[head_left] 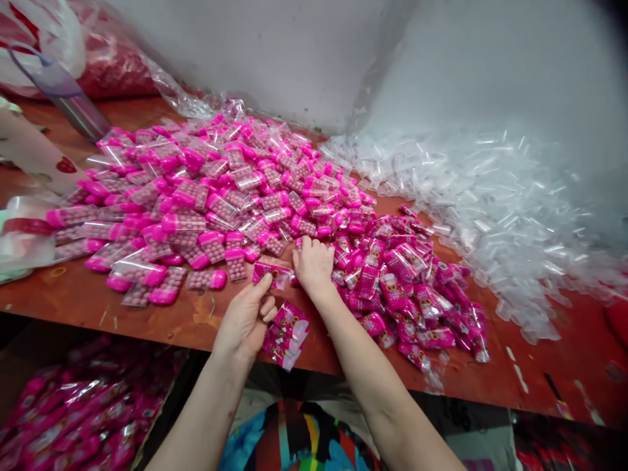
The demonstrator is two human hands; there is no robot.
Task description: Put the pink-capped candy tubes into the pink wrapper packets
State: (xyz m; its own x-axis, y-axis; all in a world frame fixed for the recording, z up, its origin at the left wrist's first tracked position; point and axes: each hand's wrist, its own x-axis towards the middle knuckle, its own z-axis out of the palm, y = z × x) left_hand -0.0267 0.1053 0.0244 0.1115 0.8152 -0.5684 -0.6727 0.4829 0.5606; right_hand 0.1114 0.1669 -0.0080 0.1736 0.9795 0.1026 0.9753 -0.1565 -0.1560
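Pinching one end of a pink printed wrapper (279,274) between thumb and fingers, the left hand (248,314) is nearly closed in the head view, its other fingers curled in. The wrapper lies low over the table (206,320), in front of the heap of pink-capped containers (196,203). The right hand (314,261) is just beside the wrapper's other end, knuckles up and fingers bent down at the heap's near edge; whether they grip anything, I cannot tell, as the hand hides their tips. Flat printed sheets (286,335) lie by the left hand, near the table's front edge. Wrapped pink packs (407,281) are piled to the right, with clear empty cases (490,196) spread beyond them.
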